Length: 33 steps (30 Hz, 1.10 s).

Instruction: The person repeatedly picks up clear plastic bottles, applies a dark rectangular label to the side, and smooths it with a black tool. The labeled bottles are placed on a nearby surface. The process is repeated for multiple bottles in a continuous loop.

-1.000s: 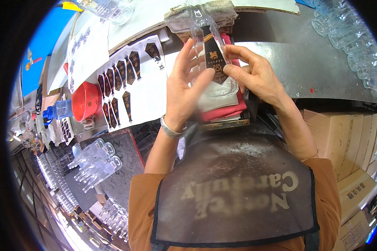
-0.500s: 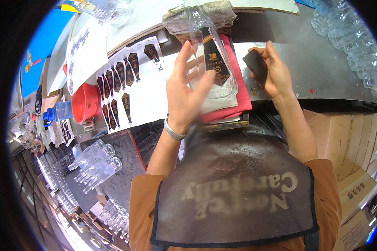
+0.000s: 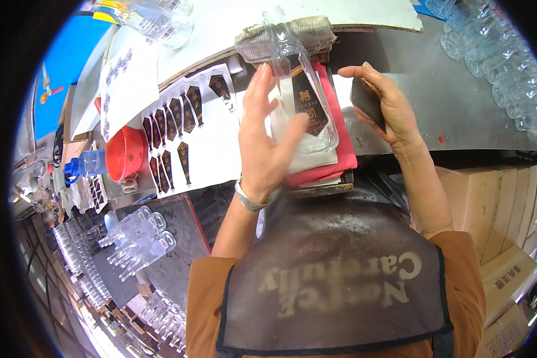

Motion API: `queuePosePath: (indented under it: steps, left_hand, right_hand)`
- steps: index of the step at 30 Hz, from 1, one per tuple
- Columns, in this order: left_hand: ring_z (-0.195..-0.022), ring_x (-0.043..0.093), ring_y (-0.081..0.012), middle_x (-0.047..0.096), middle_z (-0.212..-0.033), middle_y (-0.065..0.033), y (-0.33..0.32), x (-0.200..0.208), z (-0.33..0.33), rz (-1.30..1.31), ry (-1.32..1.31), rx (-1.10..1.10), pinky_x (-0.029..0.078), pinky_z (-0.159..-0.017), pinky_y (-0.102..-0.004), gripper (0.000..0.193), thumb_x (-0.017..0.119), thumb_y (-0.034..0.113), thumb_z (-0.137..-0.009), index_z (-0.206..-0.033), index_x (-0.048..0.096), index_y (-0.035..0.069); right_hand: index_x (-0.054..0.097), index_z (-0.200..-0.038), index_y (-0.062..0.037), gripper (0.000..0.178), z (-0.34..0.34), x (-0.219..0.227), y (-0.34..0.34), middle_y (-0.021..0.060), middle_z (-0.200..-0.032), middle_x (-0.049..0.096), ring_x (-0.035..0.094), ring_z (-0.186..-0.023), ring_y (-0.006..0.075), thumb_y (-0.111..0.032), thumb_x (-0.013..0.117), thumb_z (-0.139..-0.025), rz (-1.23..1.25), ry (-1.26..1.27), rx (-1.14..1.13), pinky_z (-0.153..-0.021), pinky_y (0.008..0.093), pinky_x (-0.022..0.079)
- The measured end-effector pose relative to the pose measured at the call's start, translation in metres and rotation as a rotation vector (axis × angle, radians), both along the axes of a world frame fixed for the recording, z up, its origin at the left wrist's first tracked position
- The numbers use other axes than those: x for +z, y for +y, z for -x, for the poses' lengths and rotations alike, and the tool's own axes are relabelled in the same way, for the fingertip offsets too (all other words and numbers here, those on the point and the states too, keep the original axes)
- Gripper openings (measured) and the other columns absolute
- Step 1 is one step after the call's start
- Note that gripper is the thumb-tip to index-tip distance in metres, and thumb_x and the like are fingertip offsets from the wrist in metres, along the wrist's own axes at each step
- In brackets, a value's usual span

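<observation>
A clear glass bottle [image 3: 331, 138] with a dark, gold-marked pointed label [image 3: 307, 98] lies with its neck away from me. Its neck rests on a folded grey cloth [image 3: 319, 36], its body on white material over a pink cloth [image 3: 345, 156]. My left hand [image 3: 259, 140] hovers at the bottle's left side, fingers up and thumb spread, holding nothing; whether it touches the glass I cannot tell. To the right of the bottle, my right hand [image 3: 397, 110] grips a flat dark scraper-like pad [image 3: 365, 102], apart from the bottle.
Left of the bottle lies a white sheet [image 3: 212, 152] of dark labels. Beyond it are a red bowl [image 3: 125, 154] and a blue-capped plastic bottle [image 3: 89, 164]. Glass bottles [image 3: 489, 65] line the far right of the metal bench. Cardboard boxes [image 3: 480, 203] are stacked below right.
My right hand has turned the dark pad more upright. My left hand stays beside the bottle, thumb still blurred. A dark piece at the bottle's neck no longer shows.
</observation>
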<state>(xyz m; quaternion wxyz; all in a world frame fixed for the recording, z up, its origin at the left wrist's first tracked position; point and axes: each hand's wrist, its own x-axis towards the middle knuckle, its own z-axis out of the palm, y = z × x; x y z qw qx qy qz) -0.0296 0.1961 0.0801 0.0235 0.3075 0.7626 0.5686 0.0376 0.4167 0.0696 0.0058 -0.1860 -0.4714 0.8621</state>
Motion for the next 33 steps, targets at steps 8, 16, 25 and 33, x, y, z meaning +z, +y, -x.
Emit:
queuePosePath:
  steps: [8,16,25,33]
  left_hand:
    - [-0.121,0.056,-0.0322,0.043,-0.147,-0.0209,0.014,0.020,0.024,0.264,0.364,0.014,0.047,-0.102,-0.0426,0.057,0.074,0.016,-0.083,-0.137,0.059,0.005]
    - [-0.120,0.056,-0.0315,0.044,-0.147,-0.0207,0.015,0.015,0.023,0.241,0.348,0.024,0.049,-0.099,-0.0421,0.057,0.075,0.013,-0.081,-0.135,0.061,0.004]
    - [-0.120,0.056,-0.0315,0.044,-0.147,-0.0207,0.017,0.015,0.022,0.242,0.333,0.035,0.048,-0.100,-0.0424,0.057,0.075,0.012,-0.081,-0.135,0.061,0.004]
    - [-0.133,0.049,-0.0376,0.043,-0.149,-0.0240,0.018,0.014,0.020,0.219,0.273,0.064,0.044,-0.108,-0.0430,0.072,0.075,0.013,-0.081,-0.145,0.047,-0.001]
  right_hand:
    - [0.067,-0.117,-0.0047,0.039,0.003,0.017,-0.009,-0.0027,-0.069,0.054,0.048,-0.051,0.0041,-0.036,0.047,-0.105,-0.081,-0.080,-0.102,-0.044,0.0182,0.037]
    - [0.065,-0.120,-0.0043,0.036,0.000,0.005,-0.004,-0.0031,-0.072,0.055,0.049,-0.054,0.0039,-0.031,0.049,-0.103,-0.081,-0.009,-0.070,-0.046,0.0185,0.037]
    - [0.064,-0.120,-0.0043,0.030,0.009,0.004,0.000,0.0006,-0.097,0.065,0.060,-0.088,0.0059,-0.021,0.063,-0.094,-0.107,0.184,-0.068,-0.078,0.0222,0.051]
    - [0.066,-0.119,-0.0026,0.028,0.058,0.036,0.002,0.0039,-0.101,0.070,0.065,-0.091,0.0105,-0.012,0.064,-0.093,-0.941,0.462,-0.018,-0.082,0.0256,0.053]
